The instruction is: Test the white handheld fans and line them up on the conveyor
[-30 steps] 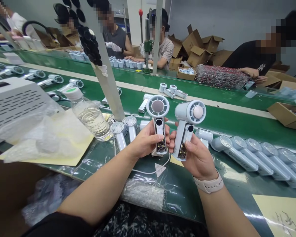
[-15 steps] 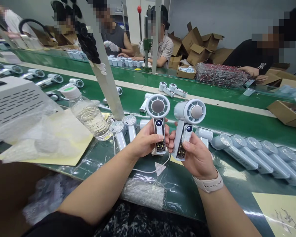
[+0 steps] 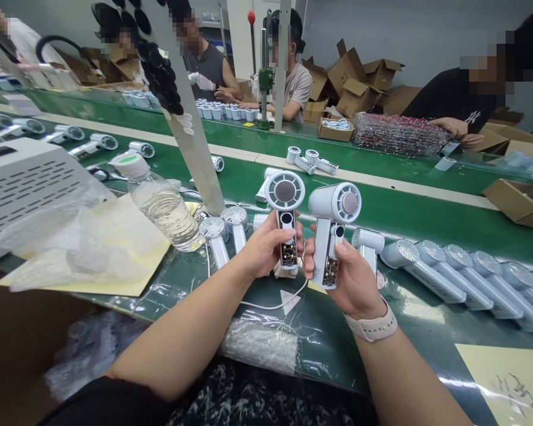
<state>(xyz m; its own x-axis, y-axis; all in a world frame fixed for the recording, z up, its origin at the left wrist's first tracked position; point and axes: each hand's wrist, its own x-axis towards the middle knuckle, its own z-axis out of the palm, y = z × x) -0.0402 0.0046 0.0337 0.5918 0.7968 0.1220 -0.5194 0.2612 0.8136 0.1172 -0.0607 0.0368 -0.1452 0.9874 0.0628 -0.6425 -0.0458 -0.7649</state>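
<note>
Green conveyor belt: water bottle lies leftward; left hand curls its fingers around a handheld fan, right hand around a second handheld fan.

Well beyond my fingers, up to the right, a white New York Yankees NY logo stands on a co-worker's black shirt. Down right of my fingers, handwriting on a pale yellow sheet is too scrawled to read.
</note>
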